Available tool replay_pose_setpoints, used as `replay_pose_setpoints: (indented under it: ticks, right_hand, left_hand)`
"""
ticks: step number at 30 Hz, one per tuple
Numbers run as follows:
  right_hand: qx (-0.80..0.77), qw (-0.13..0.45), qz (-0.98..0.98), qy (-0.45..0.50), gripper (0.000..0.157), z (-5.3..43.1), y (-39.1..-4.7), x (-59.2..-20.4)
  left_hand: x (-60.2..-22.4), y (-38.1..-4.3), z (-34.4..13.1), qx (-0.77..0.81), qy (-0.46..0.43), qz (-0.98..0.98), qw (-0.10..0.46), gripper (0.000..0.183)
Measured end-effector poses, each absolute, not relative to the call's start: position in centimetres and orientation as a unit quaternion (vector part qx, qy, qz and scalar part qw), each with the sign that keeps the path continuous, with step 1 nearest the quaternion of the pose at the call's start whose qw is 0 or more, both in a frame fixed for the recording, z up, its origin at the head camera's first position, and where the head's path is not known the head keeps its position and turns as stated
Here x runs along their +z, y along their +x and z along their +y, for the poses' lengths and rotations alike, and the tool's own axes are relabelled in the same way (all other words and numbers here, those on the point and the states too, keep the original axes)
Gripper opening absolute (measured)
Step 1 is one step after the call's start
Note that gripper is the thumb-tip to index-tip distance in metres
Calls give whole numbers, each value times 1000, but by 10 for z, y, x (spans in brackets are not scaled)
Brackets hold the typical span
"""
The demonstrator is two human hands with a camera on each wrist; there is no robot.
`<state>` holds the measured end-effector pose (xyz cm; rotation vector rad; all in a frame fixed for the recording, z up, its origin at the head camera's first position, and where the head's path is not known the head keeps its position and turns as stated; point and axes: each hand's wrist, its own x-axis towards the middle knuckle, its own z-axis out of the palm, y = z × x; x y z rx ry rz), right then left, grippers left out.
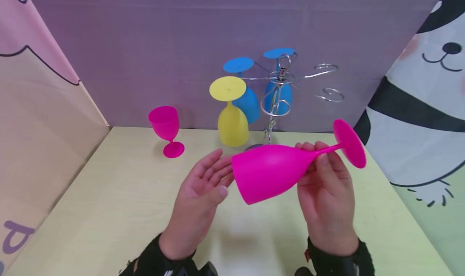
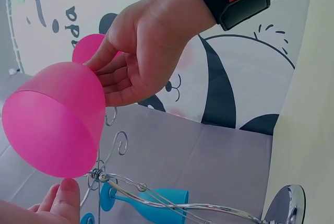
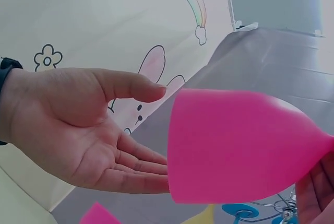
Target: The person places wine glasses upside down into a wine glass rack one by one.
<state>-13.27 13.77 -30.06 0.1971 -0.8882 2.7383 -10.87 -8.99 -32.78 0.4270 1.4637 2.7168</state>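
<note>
A bright pink plastic wine goblet (image 1: 272,171) lies sideways in the air over the table, its mouth to the left and its round foot to the right. My right hand (image 1: 328,195) pinches the stem between thumb and fingers. Beside the mouth, my left hand (image 1: 201,203) is palm up with fingers extended, the fingertips right at the rim. In the right wrist view the left thumb stands apart from the goblet (image 3: 240,145). The left wrist view looks towards the goblet's mouth (image 2: 52,125), with the right hand (image 2: 151,41) at its stem.
Behind stands a silver wire rack (image 1: 281,78) with curled arms. Upside down on it hang a yellow goblet (image 1: 232,124) and two blue goblets (image 1: 247,104). Another pink goblet (image 1: 165,122) stands upright at the table's back left. Printed cloths surround the pale table (image 1: 120,195).
</note>
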Motion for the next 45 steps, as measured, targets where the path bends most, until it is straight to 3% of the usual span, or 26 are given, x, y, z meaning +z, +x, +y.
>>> replay_pose_setpoints:
  ticks: [8,18,24,32,45]
  right_hand:
    - [916,167,-351,104,28,137,-131,-299]
    - [881,166,-415,158,27,138,-126,-300]
    - [784,152,-584,147,35,135,-116,-296]
    - [693,138,-695,134,30,128,-105,-292]
    - [654,134,-731,141,32,128,-101,-290]
  left_hand:
    - [-328,-109,-92,847,161,506,-16,62]
    - [-331,-109,-94,800,199,562,-70,64]
    - [-324,-106,-100,669,234,696,-117,69]
    - [-320,-104,-100,614,234,751,-69,72]
    - [-316,-106,-96,595,197,774,85,80]
